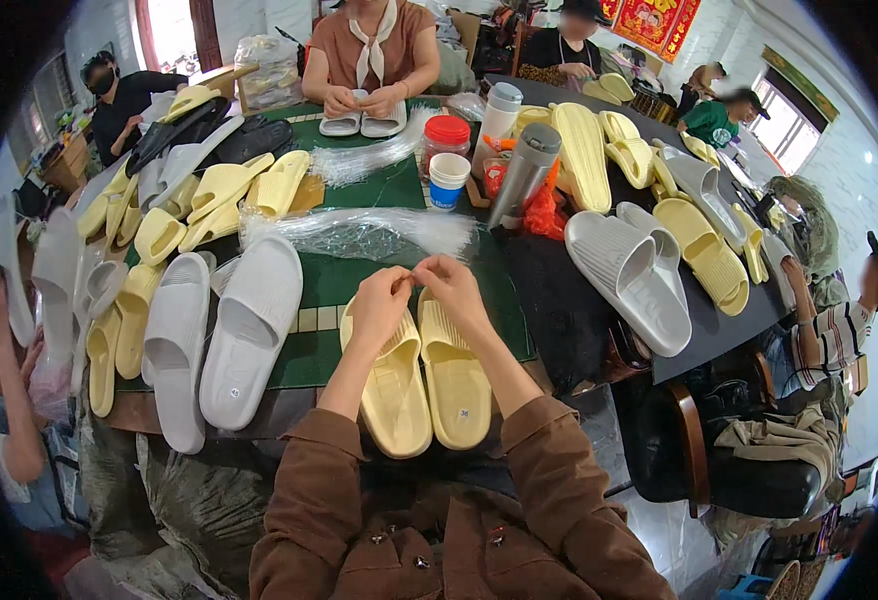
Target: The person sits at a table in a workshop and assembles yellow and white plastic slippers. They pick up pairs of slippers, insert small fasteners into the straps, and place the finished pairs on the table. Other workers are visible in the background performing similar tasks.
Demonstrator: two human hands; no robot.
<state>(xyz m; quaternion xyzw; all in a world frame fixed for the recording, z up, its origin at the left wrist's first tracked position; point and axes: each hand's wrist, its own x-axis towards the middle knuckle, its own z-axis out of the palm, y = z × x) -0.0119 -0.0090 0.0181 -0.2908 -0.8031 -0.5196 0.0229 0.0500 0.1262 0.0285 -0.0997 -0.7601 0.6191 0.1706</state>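
Observation:
A pair of pale yellow slide slippers lies side by side at the table's near edge, toes pointing away from me: the left slipper (397, 400) and the right slipper (459, 390). Over their toe ends, my left hand (381, 303) and my right hand (451, 290) meet, thumbs and fingers pinched together. Whatever they pinch is too small or hidden to make out. Just beyond my fingers lies a bundle of thin clear plastic strands (369, 233). To the left of my left hand rest a large grey-white slipper (252, 335) and another grey-white slipper (176, 345).
More yellow slippers (224, 190) heap at left. A blue-and-white cup (448, 182), a red-lidded jar (446, 135) and a steel flask (527, 175) stand beyond my hands. Grey slippers (629, 275) lie on the black table at right. Across, a person (374, 60) handles light-coloured slippers; other people sit around.

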